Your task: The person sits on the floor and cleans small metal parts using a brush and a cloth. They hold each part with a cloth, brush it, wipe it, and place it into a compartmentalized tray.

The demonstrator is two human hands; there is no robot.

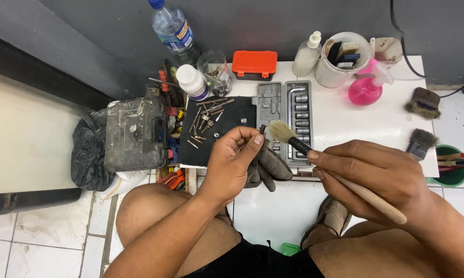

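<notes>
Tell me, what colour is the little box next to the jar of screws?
Orange-red, with a black latch; the small plastic case shows best in the head view.

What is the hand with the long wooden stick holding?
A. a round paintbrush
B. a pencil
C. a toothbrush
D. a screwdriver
A: the right hand grips a round paintbrush with a wooden handle, a black ferrule and pale bristles, whose tip points toward the small dark metal part pinched in the left hand.
</notes>
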